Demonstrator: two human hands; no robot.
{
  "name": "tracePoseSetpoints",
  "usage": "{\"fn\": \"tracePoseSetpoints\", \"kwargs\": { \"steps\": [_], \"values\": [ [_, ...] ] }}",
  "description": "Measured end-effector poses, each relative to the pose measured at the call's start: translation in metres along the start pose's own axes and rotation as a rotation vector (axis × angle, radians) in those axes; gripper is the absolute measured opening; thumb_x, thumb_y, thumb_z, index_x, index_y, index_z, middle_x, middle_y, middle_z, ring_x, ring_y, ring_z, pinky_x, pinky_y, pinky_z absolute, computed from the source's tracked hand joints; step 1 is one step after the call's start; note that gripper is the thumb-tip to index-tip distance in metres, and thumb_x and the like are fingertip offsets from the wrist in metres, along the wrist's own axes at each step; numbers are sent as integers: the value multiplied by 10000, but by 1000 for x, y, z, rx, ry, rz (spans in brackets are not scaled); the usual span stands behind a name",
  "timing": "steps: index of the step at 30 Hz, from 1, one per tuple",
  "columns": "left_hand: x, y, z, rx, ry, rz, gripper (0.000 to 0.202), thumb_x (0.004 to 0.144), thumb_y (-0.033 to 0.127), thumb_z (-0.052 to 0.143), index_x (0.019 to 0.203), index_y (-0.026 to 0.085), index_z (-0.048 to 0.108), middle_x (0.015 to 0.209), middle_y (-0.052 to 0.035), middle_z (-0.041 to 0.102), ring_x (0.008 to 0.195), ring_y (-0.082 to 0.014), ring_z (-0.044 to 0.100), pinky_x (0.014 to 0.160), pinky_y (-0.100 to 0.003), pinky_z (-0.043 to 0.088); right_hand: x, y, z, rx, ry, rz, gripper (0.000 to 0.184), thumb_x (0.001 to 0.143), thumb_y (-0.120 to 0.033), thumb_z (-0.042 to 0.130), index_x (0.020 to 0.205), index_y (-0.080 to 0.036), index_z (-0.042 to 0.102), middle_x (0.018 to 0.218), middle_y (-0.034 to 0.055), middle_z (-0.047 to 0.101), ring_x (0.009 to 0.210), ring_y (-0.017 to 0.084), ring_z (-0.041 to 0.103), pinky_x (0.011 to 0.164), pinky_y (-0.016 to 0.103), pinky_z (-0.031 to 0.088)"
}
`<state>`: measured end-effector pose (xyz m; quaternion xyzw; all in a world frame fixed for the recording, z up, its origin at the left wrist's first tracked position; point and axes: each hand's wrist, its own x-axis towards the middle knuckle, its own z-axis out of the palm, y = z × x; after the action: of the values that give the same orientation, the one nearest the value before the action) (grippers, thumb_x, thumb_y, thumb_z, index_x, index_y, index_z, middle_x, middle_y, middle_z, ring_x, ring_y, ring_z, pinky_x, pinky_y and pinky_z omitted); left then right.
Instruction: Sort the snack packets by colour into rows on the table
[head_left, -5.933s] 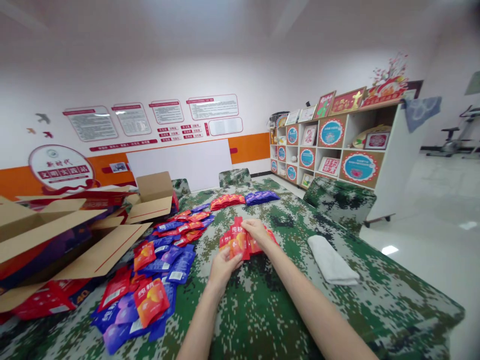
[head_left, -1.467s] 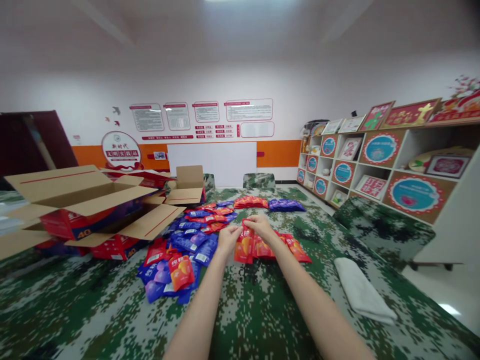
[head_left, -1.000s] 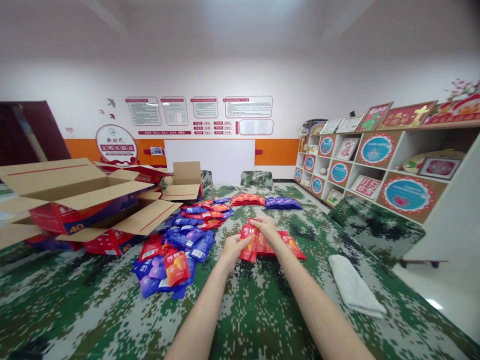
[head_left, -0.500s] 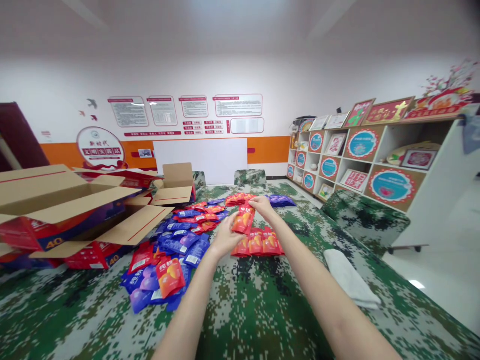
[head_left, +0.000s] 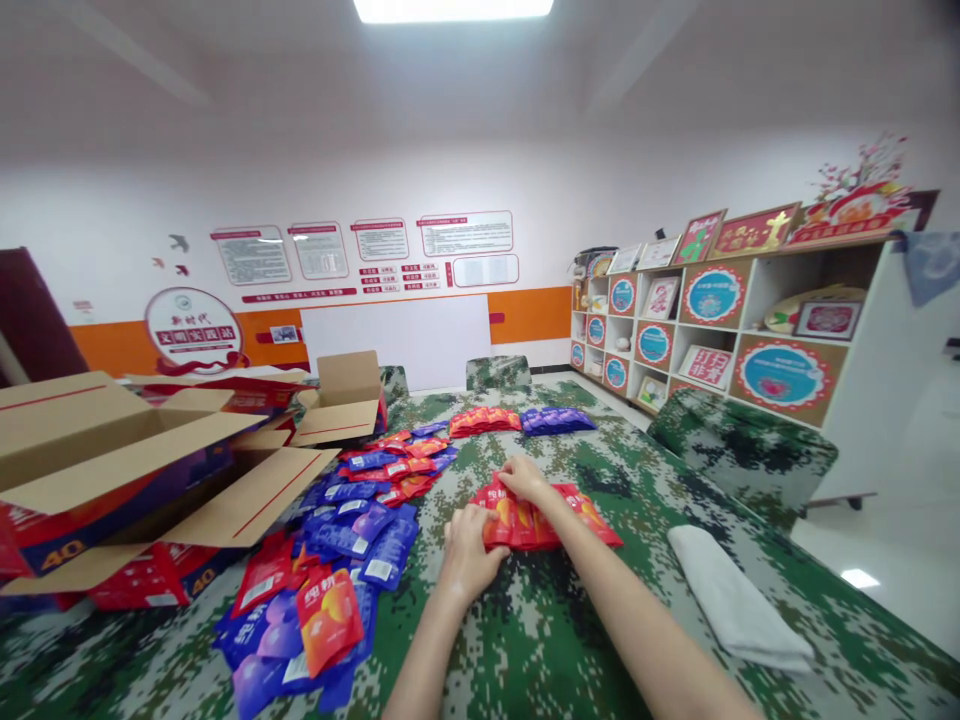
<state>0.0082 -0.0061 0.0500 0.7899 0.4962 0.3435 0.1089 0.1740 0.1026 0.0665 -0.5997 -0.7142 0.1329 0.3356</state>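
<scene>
– On the bench [head_left: 517,650] before us, what do our hands have?
– Our right hand [head_left: 525,480] pinches the top edge of the red packets [head_left: 581,515], which lie fanned in a row on the camouflage cloth. Our left hand [head_left: 469,550] lies curled on the near left end of that row. We cannot tell whether it grips.
– And around us?
– Just left sits a loose heap of blue and red packets [head_left: 337,540], with open cardboard boxes [head_left: 112,450] beyond it. A folded white towel [head_left: 739,600] lies to our right. Farther off, a red stack [head_left: 484,420] sits beside a purple stack [head_left: 556,420].
</scene>
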Motion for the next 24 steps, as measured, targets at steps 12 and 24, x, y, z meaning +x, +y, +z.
{"fn": "tracePoseSetpoints", "kwargs": {
  "steps": [12, 24],
  "values": [
    [-15, 7, 1, 73, -67, 297, 581, 717, 98, 486, 1270, 249, 390, 1373, -61, 344, 1298, -248, 231, 1059, -479, 185, -7, 11, 11, -205, 1, -168, 255, 757, -196, 486, 908, -169, 691, 916, 77, 668, 875, 185, 561, 828, 278, 369],
    [-25, 6, -4, -29, -222, 323, 547, 774, 290, 515, 1292, 196, 368, 1359, -84, 370, 1255, -246, 313, 1064, -387, 243, -26, -5, 18, -288, -217, -344, 326, 788, -144, 414, 972, -195, 678, 1008, 77, 663, 985, 186, 562, 879, 249, 372]
  ]
}}
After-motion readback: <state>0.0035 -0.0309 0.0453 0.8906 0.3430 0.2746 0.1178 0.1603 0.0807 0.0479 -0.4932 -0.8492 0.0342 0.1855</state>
